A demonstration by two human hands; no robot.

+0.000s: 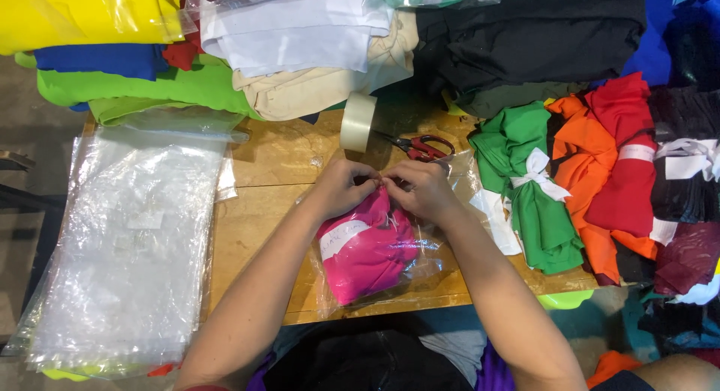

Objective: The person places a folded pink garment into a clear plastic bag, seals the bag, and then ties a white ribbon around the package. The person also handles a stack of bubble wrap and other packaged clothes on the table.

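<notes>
Magenta folded garment [369,250] inside a clear plastic bag [431,263] lies flat on the wooden table [259,218], directly below both hands and between the forearms. A white label patch shows on its upper left face. The bag's open top edge sits at the far end, under the fingertips.

Left hand [339,187] is curled, fingers pressed together and pinching the bag's top edge. Right hand [421,190] mirrors it, fingertips pinching the same edge; the two hands touch at the thumbs. Both rest on the upper end of the garment.

Just beyond the hands stands a roll of clear packing tape [358,121], on its edge. Beside it, to the right, lie red-handled scissors [420,146], near the right hand but apart from it.

To the left, a stack of empty clear plastic bags [135,241] overhangs the table edge. To the right, bundles of green, orange and red cloth [577,173] tied with white strips lie side by side. Folded fabric stacks [300,53] in yellow, green, white, cream and black line the far edge.
</notes>
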